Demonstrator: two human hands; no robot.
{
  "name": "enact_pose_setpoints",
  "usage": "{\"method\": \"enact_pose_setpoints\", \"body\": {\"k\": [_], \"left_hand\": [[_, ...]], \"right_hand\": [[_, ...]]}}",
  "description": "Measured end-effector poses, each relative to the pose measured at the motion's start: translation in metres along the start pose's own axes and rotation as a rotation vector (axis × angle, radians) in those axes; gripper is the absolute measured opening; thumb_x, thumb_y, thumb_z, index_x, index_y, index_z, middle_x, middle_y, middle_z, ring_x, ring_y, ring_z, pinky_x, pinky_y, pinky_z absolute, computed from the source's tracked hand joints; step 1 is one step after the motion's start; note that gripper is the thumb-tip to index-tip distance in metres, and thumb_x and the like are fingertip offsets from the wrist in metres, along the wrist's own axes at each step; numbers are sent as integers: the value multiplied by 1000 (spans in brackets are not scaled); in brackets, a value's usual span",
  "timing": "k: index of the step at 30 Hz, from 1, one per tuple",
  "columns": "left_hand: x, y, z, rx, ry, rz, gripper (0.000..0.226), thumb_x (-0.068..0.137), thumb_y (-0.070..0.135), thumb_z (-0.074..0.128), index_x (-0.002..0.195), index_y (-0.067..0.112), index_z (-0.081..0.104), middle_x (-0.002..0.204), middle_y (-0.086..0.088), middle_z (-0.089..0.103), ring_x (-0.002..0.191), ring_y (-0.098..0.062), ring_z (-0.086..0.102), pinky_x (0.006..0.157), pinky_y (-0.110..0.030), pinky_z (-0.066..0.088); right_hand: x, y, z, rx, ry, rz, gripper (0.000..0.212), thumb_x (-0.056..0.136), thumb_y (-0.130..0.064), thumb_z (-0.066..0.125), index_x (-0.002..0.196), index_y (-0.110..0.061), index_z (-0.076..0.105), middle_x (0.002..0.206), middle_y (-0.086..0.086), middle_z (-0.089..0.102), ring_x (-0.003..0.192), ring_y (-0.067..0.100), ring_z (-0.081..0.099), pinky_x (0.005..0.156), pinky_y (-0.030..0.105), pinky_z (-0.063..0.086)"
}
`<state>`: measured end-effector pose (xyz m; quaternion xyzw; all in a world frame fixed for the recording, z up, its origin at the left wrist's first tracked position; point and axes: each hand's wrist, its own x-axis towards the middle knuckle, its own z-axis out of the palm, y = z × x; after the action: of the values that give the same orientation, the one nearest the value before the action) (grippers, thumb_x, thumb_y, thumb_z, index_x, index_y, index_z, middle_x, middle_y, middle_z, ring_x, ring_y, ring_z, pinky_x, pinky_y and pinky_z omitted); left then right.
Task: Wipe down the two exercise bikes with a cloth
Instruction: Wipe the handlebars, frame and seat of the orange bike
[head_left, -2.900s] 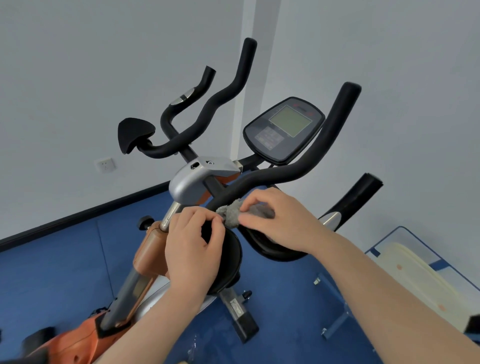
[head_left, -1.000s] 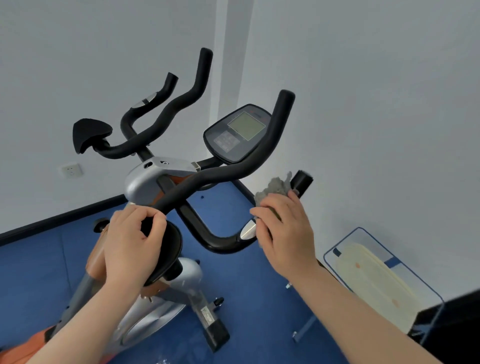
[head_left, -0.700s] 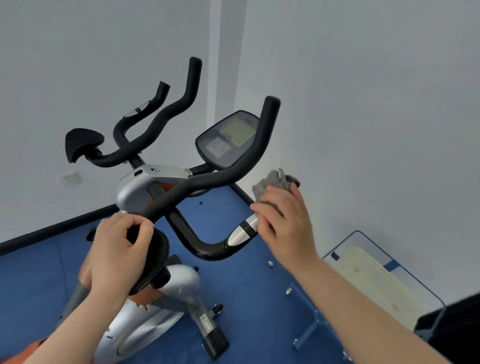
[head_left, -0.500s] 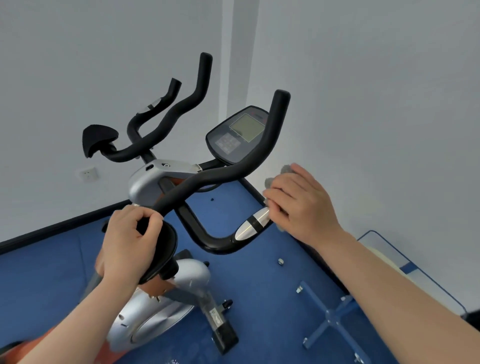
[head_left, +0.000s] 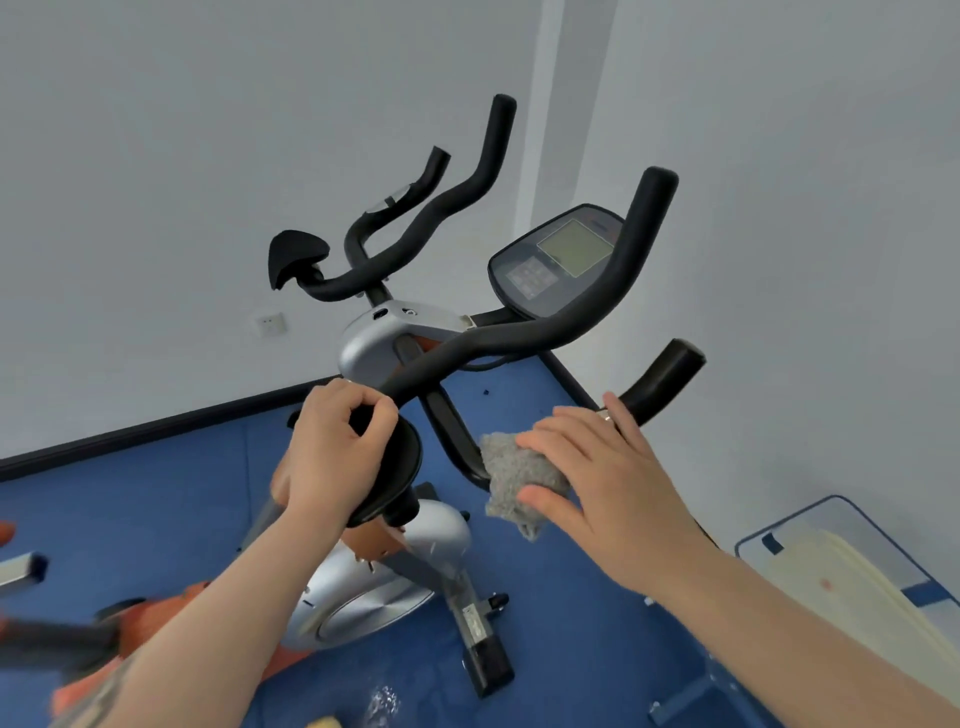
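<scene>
On the orange-and-silver exercise bike, the left hand still clenches the black padded armrest while the right hand, gripping the crumpled grey cloth, has slid down from the handlebar's tip onto its lower curve, so wiping continues.

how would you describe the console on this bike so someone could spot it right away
Start at the exercise bike in the corner where the two pale walls meet, and follow its black handlebars up on the right. Behind the tallest right bar sits the console, a dark rounded panel tilted toward the rider. It alone carries a pale greenish screen with a small button block beside it.
</scene>
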<state>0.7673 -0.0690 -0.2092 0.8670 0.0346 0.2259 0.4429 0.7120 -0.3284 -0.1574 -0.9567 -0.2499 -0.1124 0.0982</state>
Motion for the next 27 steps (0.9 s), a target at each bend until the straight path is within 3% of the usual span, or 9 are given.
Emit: {"method": "enact_pose_setpoints", "body": {"k": [3, 6, 11, 14, 16, 19, 23, 27], "left_hand": [[1, 0, 0, 7, -5, 11, 21, 87, 28, 57, 67, 36, 57, 80, 16, 59, 88, -1, 50, 73, -24, 38], [0, 1, -1, -9, -10, 7, 21, 86, 30, 57, 67, 37, 57, 80, 18, 59, 90, 0, 50, 73, -22, 37], [-2, 3, -4, -22, -40, 23, 18, 85, 35, 52, 67, 39, 55, 84, 20, 58, 92, 2, 48, 69, -20, 34], [-1, 3, -3, -25, -42, 16, 18, 85, 33, 54, 68, 37, 56, 87, 22, 56, 93, 4, 48, 69, -14, 32], [-1, 4, -4, -52, -43, 16, 17, 85, 30, 56, 70, 36, 58, 83, 21, 56, 94, 4, 49, 73, -8, 34], [-4, 6, -7, -115, -40, 13, 12, 86, 27, 58, 76, 33, 61, 84, 20, 58, 95, 4, 50, 79, 1, 29], [-4, 4, -9, -183, -49, 10, 13, 87, 26, 58, 78, 36, 61, 85, 19, 59, 96, 1, 52, 79, 1, 29], [-3, 1, -9, -221, -71, 24, 14, 87, 27, 58, 79, 38, 61, 87, 19, 58, 97, -2, 52, 78, 0, 30]], "right_hand": [[12, -31, 13, -161, 19, 93, 40, 92, -46, 45, 113, -18, 64, 102, -3, 65, 105, 20, 60, 115, 46, 30], [36, -56, 23, -187, -80, 173, 41, 100, -47, 32, 112, -16, 56, 95, -2, 64, 92, 21, 60, 110, 38, 31], [41, -46, 16, -195, -164, 120, 36, 100, -50, 28, 99, -21, 49, 86, -5, 60, 72, 17, 48, 71, 31, 29], [72, -54, 22, -120, -240, 270, 33, 103, -45, 26, 94, -19, 45, 84, 0, 58, 66, 19, 42, 57, 32, 27], [103, -58, 30, -76, -280, 386, 36, 104, -42, 26, 99, -14, 48, 88, 5, 59, 71, 22, 44, 59, 35, 30], [116, -59, 35, -32, -300, 405, 36, 105, -38, 27, 108, -12, 51, 89, 6, 56, 77, 25, 50, 63, 36, 33], [99, -61, 34, 90, -319, 492, 33, 102, -45, 29, 100, -17, 45, 80, -2, 48, 77, 24, 52, 63, 36, 34], [127, -66, 34, 123, -282, 501, 37, 103, -42, 31, 107, -11, 50, 92, 5, 59, 88, 26, 57, 75, 39, 44]]}}
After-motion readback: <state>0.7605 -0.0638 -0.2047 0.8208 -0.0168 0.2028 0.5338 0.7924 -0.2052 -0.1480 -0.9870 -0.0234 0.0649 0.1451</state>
